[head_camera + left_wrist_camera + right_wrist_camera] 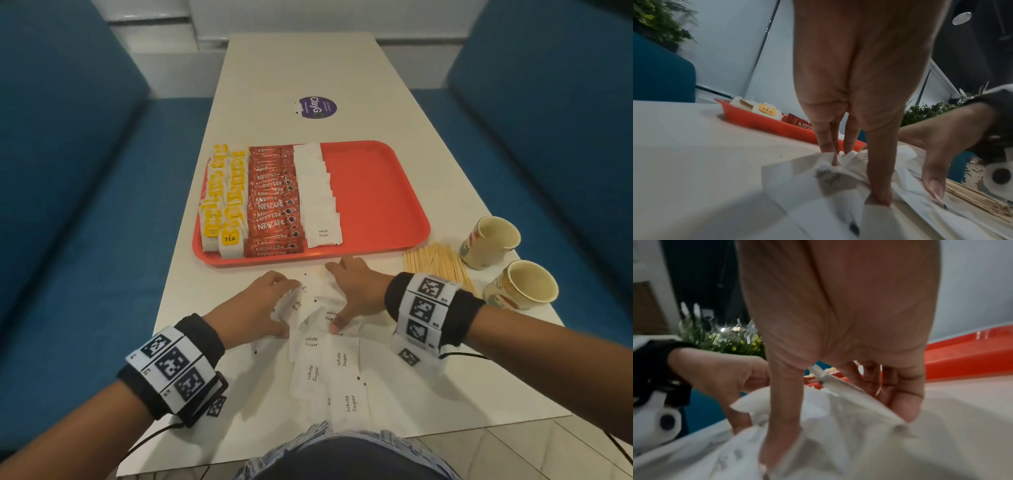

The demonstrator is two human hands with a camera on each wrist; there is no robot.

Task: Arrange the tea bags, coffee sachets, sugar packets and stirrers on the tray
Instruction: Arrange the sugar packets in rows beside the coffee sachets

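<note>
A red tray (373, 198) holds tea bags (224, 202) at its left, then Nescafe coffee sachets (274, 205), then a column of white sugar packets (317, 192); its right half is bare. Just in front of the tray, a rumpled bunch of sugar packets (315, 308) stands between my two hands. My left hand (270, 305) spans it from the left between thumb and fingers. My right hand (356, 291) holds it from the right the same way. More sugar packets (329, 370) lie flat nearer me. Wooden stirrers (435, 267) lie on the table right of my right hand.
Two paper cups (493, 240) (524, 287) stand beside the stirrers near the table's right edge. A round purple sticker (317, 107) is on the table beyond the tray. Blue benches (68, 205) flank the table on both sides.
</note>
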